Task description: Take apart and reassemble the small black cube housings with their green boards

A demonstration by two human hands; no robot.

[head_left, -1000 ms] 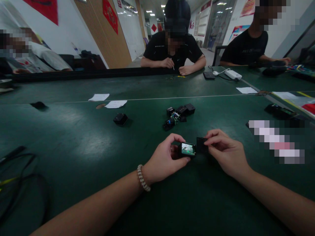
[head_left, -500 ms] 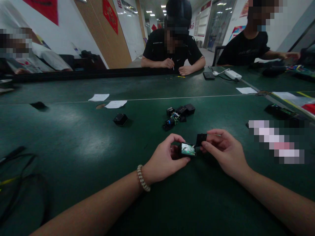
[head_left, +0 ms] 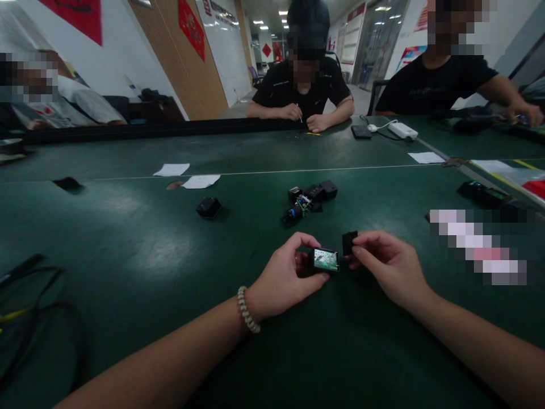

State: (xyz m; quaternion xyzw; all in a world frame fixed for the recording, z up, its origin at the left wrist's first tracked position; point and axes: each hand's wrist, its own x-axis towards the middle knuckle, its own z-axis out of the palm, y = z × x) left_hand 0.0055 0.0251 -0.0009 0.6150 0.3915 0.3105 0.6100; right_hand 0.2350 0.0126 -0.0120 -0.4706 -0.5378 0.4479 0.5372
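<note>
My left hand [head_left: 287, 272] grips a small black case [head_left: 315, 258] between thumb and fingers. A pale green circuit board [head_left: 327, 259] shows in its open side, facing up toward me. Just to the right, my right hand [head_left: 385, 258] pinches a flat black cover [head_left: 349, 242] upright by its right edge. A narrow gap separates the cover from the case. Beyond my hands lies a cluster of black housings [head_left: 321, 191] with an exposed board and wires [head_left: 300, 205]. A black box [head_left: 208, 207] sits by itself to the left.
Paper slips [head_left: 201, 181] lie near the table seam. Black cables [head_left: 36, 295] run along the left edge. On the right are a dark device [head_left: 485, 193] and a blurred-out object [head_left: 477, 244]. A white adapter [head_left: 402, 131] stands farther back. People sit across the green table [head_left: 149, 250].
My right hand has turned the cover slightly and drawn it a little right, widening the gap to the case. My left hand stays put. The person at right has reached farther right.
</note>
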